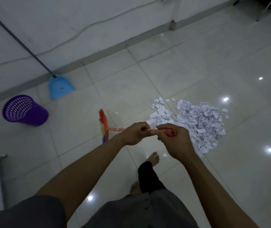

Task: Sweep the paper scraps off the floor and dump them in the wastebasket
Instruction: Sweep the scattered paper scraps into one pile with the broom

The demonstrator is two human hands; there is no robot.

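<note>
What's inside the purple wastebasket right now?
Inside the purple perforated plastic wastebasket only its holed inner wall shows, none of the white paper scraps. Its own near wall hides the bottom.

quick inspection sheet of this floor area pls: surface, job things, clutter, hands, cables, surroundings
surface: glossy pale tile floor with reflected light spots
job's things: heap of paper scraps on the right; broom with its head on the floor left of the heap; blue dustpan on a long handle by the wall; purple wastebasket left of it, not touching it
clutter: loose scraps around the heap's edges, one near a bare foot
hands: left hand and right hand both grip the broom handle, the right at its end
cables: a thin cable runs along the wall
surroundings: white wall, grey skirting, furniture legs top right
</note>
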